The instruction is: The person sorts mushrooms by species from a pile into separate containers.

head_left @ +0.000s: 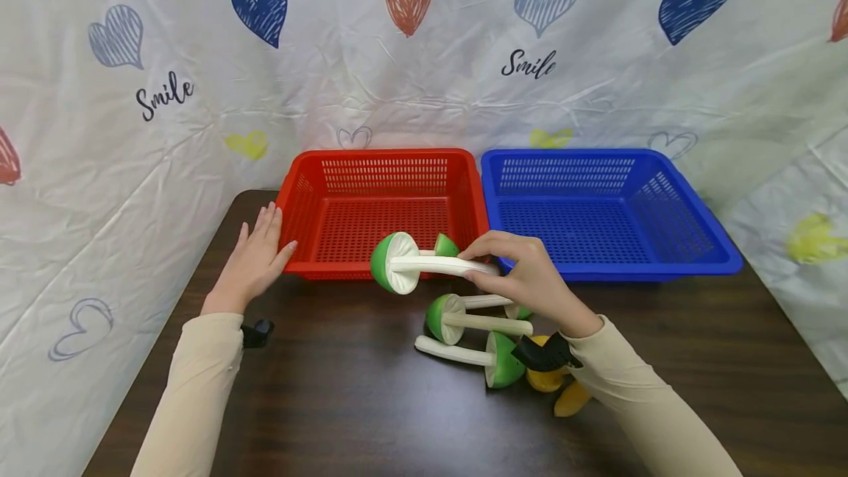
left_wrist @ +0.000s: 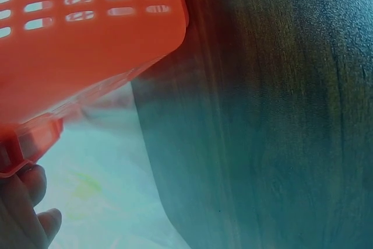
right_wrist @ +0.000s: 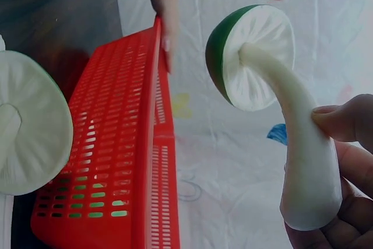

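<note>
Head view: near the red basket (head_left: 380, 213), the right hand (head_left: 522, 271) is pinching a mushroom (head_left: 433, 264) by its stem, the overhanging cap (head_left: 384, 263) perhaps risking a slip.

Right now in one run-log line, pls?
right hand: pinching green-capped toy mushroom by stem | left hand: touching left side of red basket | three more mushrooms: on table | blue basket: right of red

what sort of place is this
Likely a staged indoor tabletop setup: a dark table, a heart-printed "Smile" backdrop, and a red basket beside a blue basket.
</note>
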### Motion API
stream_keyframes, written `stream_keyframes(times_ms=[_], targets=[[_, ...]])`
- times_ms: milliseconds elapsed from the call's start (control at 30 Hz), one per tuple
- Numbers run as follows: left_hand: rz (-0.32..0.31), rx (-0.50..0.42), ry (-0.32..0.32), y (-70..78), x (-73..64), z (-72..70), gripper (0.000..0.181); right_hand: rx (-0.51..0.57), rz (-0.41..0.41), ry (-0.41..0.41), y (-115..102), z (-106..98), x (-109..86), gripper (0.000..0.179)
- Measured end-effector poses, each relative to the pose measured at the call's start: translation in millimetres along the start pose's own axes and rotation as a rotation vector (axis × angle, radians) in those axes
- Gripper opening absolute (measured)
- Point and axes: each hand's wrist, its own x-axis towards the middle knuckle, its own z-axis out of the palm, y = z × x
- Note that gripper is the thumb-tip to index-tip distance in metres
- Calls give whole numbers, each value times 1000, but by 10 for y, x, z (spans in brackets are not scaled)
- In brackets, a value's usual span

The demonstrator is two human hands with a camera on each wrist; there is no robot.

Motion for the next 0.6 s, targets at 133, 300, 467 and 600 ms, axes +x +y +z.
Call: stream_keyframes(times_ms=[133, 300, 467, 600], targets=[[2, -4, 9, -4, 8, 9, 73, -7, 45, -2, 73, 16, 66, 19], [-10, -6, 7, -9, 6, 21, 72, 27, 110, -13, 187, 40, 163, 18], [-7, -1, 10, -16, 7, 27, 73, 91, 246, -27, 256, 74, 234, 17], [-5, 6, 14, -14, 8, 21, 74, 115, 290, -24, 305, 97, 302, 16]])
